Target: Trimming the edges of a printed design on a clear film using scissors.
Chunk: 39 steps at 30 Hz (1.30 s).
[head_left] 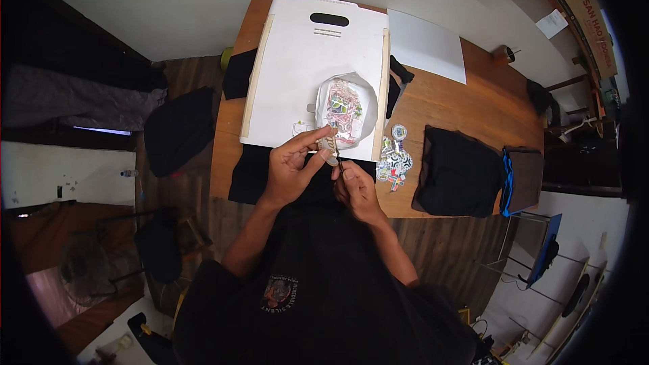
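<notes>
My left hand (292,167) pinches a small printed sticker (329,147) with brown and white lettering, just in front of a white bag. Close beside it, my right hand (356,191) is closed on dark scissors (340,164), mostly hidden by the fingers, with the blades at the sticker's edge. The open white bag (370,113) has its rim rolled out and holds pinkish and green printed paper scraps (345,105). It rests on a white board (287,67) with a slot-shaped handle hole. A pile of cut-out stickers (394,160) lies on the table to the right.
The wooden table (433,105) carries folded black cloth (460,172) at the right and a white sheet (427,47) at the back. A brown cup (502,55) stands far right. Black cloth (253,179) lies under the board's near edge. A black-covered seat (181,132) is at the left.
</notes>
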Available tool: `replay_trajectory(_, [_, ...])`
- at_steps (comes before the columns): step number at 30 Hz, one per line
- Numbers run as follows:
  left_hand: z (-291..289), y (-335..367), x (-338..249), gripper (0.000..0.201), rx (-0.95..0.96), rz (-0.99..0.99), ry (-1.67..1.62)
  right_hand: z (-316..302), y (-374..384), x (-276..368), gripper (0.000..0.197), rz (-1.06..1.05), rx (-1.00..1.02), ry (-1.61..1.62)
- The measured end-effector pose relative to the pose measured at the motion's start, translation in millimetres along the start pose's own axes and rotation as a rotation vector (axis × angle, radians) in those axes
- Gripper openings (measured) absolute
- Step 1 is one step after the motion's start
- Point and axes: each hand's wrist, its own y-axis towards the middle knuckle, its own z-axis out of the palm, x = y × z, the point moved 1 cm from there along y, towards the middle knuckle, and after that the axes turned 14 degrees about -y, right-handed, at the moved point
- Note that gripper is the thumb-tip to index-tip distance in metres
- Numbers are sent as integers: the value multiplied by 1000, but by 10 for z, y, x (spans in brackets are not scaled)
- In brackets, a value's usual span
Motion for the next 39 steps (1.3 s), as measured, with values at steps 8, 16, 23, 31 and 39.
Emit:
replay_trajectory(8, [-35, 9, -6, 41, -12, -1, -5, 13, 11, -30, 33, 7, 0, 4])
replay_trajectory(16, [8, 14, 4, 41, -9, 3, -9, -10, 11, -17, 33, 2, -8, 2])
replay_trajectory(23, [-7, 16, 4, 40, 3, 8, 0, -11, 24, -9, 34, 16, -14, -3])
replay_trajectory(31, [-8, 22, -26, 40, 5, 22, 3, 6, 31, 5, 33, 7, -11, -17])
replay_trajectory(39, [-5, 23, 3, 40, -23, 33, 4, 4, 19, -17, 33, 11, 8, -8])
